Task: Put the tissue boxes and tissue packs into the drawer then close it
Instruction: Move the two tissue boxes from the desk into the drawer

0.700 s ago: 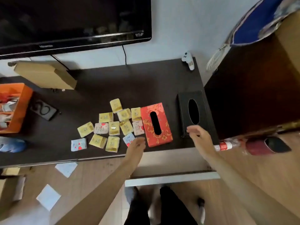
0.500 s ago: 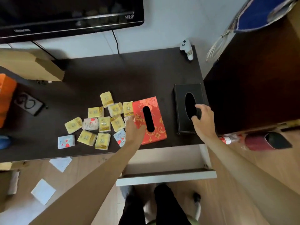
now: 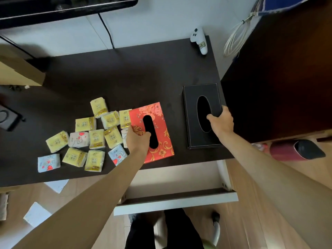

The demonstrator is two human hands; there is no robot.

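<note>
Gripping the red tissue box (image 3: 154, 131) at frame centre, the left hand (image 3: 137, 139) is hooking its thumb into the slot; the right hand (image 3: 221, 121) is clamping the black tissue box (image 3: 202, 115) alongside, above the open drawer (image 3: 177, 178).

Sitting at the far right corner of the dark tabletop (image 3: 125, 72): white game controller (image 3: 199, 40). Lying at its left edge: cardboard box (image 3: 19, 71). Hanging above it: TV (image 3: 62, 8), cable (image 3: 106, 31) trailing down. Lying on floor below it: white paper sheets (image 3: 36, 213).
</note>
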